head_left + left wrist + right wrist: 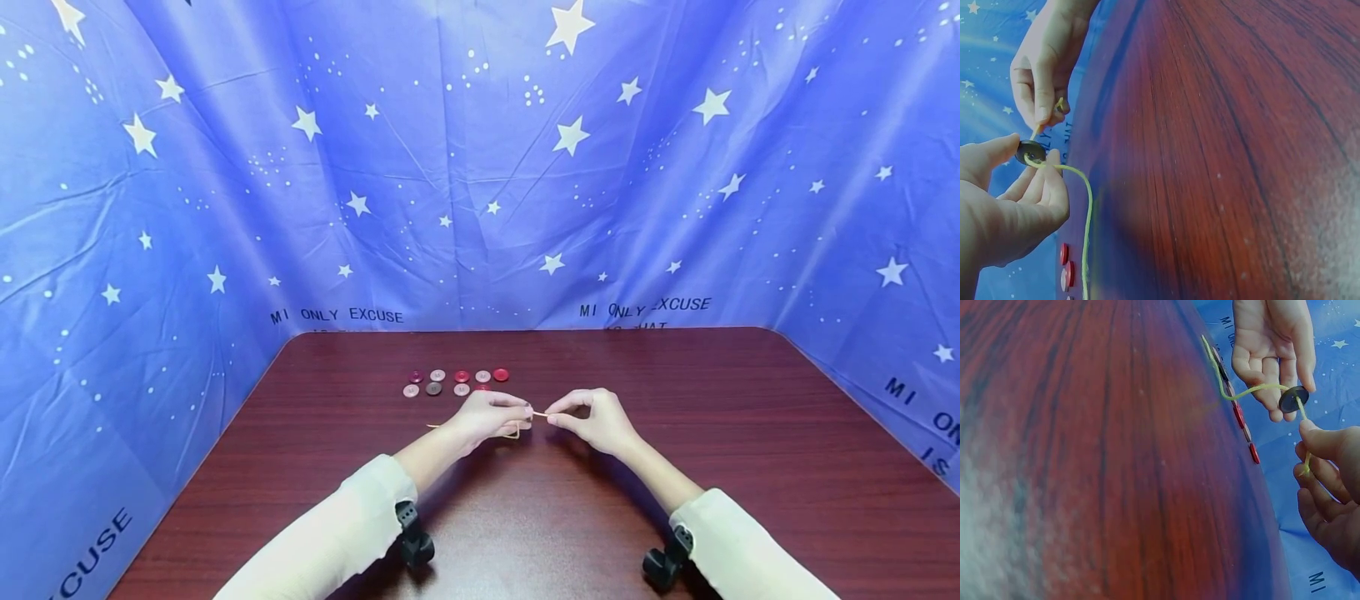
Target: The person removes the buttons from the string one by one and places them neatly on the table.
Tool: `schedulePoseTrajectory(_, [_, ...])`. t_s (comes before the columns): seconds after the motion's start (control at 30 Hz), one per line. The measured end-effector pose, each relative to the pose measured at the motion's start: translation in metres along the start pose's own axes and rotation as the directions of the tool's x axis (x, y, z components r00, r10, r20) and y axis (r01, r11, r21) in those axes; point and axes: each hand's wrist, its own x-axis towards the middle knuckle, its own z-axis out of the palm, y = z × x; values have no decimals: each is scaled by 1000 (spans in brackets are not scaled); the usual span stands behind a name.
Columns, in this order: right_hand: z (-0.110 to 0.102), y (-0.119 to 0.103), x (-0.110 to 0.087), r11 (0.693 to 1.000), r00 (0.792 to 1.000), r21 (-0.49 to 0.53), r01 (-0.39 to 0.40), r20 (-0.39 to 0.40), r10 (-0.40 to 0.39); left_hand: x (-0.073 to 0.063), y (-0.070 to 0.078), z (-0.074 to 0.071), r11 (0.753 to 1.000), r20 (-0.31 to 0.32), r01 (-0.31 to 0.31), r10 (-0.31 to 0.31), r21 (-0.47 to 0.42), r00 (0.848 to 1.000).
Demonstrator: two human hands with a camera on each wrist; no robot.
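Over the middle of the table, my left hand [489, 421] pinches a dark round button [1023, 148] between thumb and fingers. A yellow cord [1088, 212] passes through the button; its long tail hangs from the left hand's side, curving down past the fingers. My right hand [600, 419] faces the left one and pinches the cord just beyond the button, thumb against index finger. In the right wrist view, a short cord end [1307, 464] sticks out below the right fingertips. The dark button [1289, 402] stands tilted on edge there, with the cord stretched between it and the right thumb.
Behind the left hand, several buttons lie in two rows: red [501, 375], pale pink [437, 376], dark purple [416, 377] and grey-brown [433, 389]. One red button is partly hidden by the hand. A blue star-print curtain [465, 250] surrounds the dark red wooden table [540, 533].
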Motion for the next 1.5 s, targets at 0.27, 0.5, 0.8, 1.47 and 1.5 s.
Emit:
schedulePoseTrajectory(0.27, [-3,-2,-2,998,998,-33,-50,25,51,3,-5,-8,1000,6,15,-15,-17,1000])
schedulePoseTrajectory(0.5, [-7,0,-2,995,992,29,-95,90,92,2,-3,-13,999,15,38,-37,-31,999])
schedulePoseTrajectory(0.8, [-9,3,-3,994,990,32,-107,97,103,-1,-2,-18,998,14,44,-43,-40,999])
schedulePoseTrajectory(1.47, [-18,5,-3,993,990,21,-118,78,116,-7,0,-33,999,-26,49,-49,1,998])
schedulePoseTrajectory(1.5, [-18,5,-3,993,990,19,-118,75,116,-7,0,-34,999,-29,48,-48,3,998])
